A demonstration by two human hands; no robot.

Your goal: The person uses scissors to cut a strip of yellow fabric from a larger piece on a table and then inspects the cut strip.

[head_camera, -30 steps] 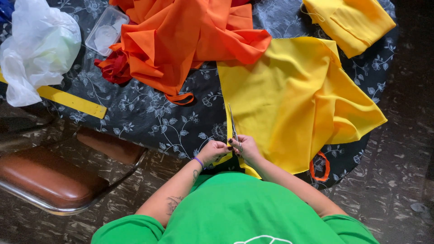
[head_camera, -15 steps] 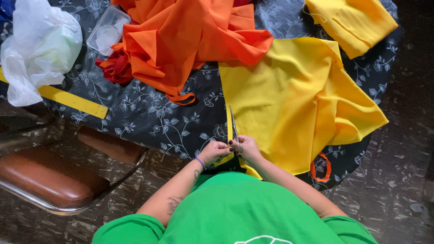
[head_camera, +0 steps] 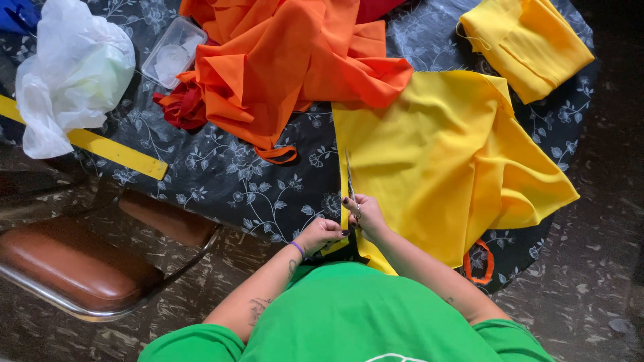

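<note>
One view, head camera: my right hand (head_camera: 365,216) grips scissors (head_camera: 349,175) at lower centre, cutting the yellow cloth (head_camera: 436,161); my left hand (head_camera: 320,233) pinches its edge strip. I judge taut cloth keeps cuts straight. Orange cloth (head_camera: 288,60) lies above.

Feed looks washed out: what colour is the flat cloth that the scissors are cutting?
Yellow: the flat cloth under the scissors shows clearly in the head view.

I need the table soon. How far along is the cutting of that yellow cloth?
Early. Done: the yellow fabric lies spread on the table. In hand: the right hand works scissors along its left edge, near the table's edge, while the left hand pinches that edge. Left: most of that edge ahead of the blades looks uncut.
</note>
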